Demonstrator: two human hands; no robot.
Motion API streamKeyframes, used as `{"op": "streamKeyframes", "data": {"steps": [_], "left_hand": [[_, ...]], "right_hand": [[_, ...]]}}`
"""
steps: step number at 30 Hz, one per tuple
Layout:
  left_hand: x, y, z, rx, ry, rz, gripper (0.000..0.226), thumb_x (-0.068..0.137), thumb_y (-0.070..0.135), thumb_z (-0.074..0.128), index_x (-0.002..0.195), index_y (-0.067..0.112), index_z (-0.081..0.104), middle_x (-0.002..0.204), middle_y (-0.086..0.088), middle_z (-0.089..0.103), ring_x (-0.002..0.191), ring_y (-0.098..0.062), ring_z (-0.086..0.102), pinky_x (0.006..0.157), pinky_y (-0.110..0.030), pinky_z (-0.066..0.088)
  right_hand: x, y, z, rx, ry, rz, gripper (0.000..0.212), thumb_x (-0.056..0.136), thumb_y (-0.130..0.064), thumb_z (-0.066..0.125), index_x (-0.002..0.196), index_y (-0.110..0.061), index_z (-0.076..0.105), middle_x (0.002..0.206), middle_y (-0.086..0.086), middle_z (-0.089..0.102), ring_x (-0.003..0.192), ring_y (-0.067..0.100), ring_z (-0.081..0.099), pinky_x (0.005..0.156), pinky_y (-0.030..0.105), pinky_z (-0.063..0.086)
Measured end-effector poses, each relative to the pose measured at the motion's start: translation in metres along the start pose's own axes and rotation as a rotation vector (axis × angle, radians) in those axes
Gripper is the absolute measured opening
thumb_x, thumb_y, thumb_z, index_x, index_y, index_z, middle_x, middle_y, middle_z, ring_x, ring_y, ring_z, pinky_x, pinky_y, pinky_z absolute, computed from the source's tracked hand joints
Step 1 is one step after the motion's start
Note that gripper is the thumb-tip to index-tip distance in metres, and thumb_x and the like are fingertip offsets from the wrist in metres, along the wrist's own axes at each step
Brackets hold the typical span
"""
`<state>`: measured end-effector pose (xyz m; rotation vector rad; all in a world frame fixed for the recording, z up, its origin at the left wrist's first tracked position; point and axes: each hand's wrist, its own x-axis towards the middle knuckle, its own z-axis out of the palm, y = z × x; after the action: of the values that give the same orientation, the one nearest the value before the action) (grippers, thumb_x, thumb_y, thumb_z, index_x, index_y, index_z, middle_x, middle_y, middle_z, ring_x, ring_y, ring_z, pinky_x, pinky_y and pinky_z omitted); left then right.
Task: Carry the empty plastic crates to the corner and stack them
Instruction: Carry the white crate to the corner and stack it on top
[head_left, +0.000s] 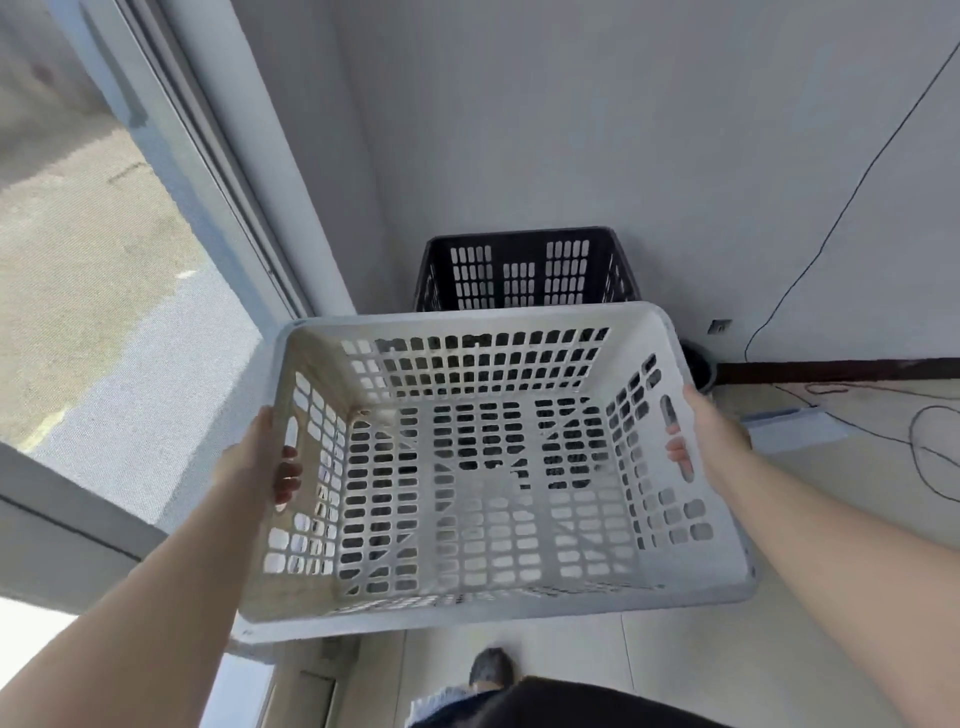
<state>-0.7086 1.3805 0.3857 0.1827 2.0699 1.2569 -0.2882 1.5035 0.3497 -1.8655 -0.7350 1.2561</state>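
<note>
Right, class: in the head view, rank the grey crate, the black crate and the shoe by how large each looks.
1. grey crate, though it is nearest the camera
2. black crate, partly hidden, so its true size is unsure
3. shoe

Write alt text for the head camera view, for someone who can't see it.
Seen from above, a person's left hand and right hand hold an empty grey plastic crate by its side handle slots, in the air. Just beyond it, a black crate sits in the corner against a pale wall, with a glass door at the left.
</note>
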Motion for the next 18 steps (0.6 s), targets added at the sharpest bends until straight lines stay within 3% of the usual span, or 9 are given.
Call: {"op": "streamKeyframes", "data": {"steps": [6,11,15,18], "left_hand": [[0.05,0.089,0.036,0.062,-0.084,0.081,0.048,0.09,0.047,0.046,0.079,0.001,0.055,0.062,-0.011,0.052,0.05,-0.02,0.045,0.051,-0.028,0.036],[0.081,0.15,0.059,0.118,-0.115,0.154,0.043,0.084,0.043,0.053,0.083,0.0,0.059,0.063,-0.011,0.056,0.049,-0.02,0.049,0.05,-0.027,0.04],[0.1,0.202,0.079,0.128,-0.189,0.171,0.036,0.077,0.043,0.052,0.077,0.008,0.053,0.05,-0.006,0.049,0.036,-0.017,0.042,0.044,-0.023,0.034],[0.115,0.237,0.096,0.138,-0.203,0.202,0.044,0.074,0.052,0.048,0.078,0.009,0.049,0.05,-0.005,0.047,0.03,-0.016,0.039,0.042,-0.021,0.032]], "right_hand": [[0.027,-0.08,0.025,-0.029,-0.027,-0.063,0.051,0.091,-0.052,0.051,0.075,-0.004,0.055,0.064,0.014,0.054,0.05,0.025,0.049,0.05,0.028,0.038],[0.051,-0.129,0.04,-0.027,-0.027,-0.123,0.056,0.088,-0.061,0.051,0.092,-0.005,0.056,0.069,0.01,0.056,0.051,0.024,0.052,0.046,0.028,0.035],[0.064,-0.166,0.05,0.007,0.03,-0.18,0.053,0.088,-0.056,0.054,0.094,-0.004,0.058,0.069,0.013,0.057,0.052,0.025,0.054,0.047,0.029,0.037],[0.075,-0.202,0.056,0.012,0.03,-0.225,0.046,0.09,-0.053,0.053,0.1,-0.008,0.053,0.069,0.014,0.056,0.053,0.025,0.053,0.048,0.029,0.036]]}}
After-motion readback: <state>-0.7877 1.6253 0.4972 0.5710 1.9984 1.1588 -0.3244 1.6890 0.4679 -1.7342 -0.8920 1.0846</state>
